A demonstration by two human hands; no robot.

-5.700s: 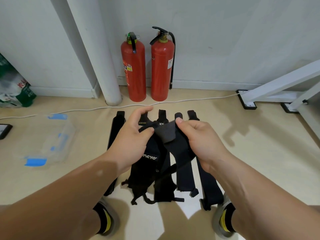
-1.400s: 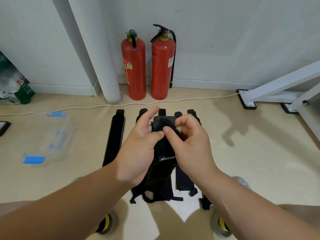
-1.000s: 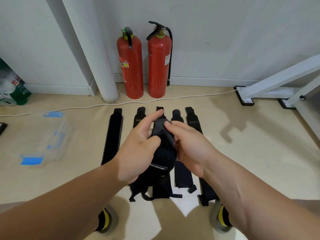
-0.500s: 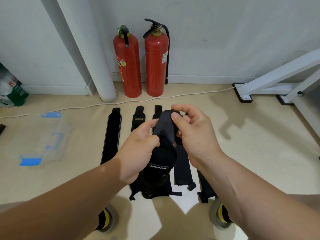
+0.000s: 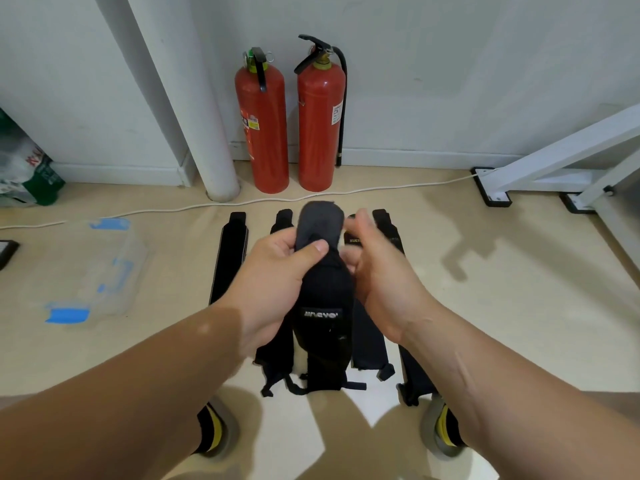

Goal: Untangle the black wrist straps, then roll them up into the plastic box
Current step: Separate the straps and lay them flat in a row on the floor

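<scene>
Strap [image 5: 323, 292] clamped in left hand [image 5: 277, 275], held above floor [image 5: 519, 306], long axis running away from body. Right hand [image 5: 381, 282] curled just beside it, blurred: grip cannot be told. Plastic box [image 5: 104, 268] set well left, nearer left hand.

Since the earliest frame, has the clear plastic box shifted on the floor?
No. The clear plastic box lies as before, just this side of the white cable, left of the pillar.

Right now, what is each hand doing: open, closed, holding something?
Left hand: grips the black wrist strap, thumb across it.
Right hand: blurred, fingers curled against the strap's side; whether it grips cannot be told.
</scene>
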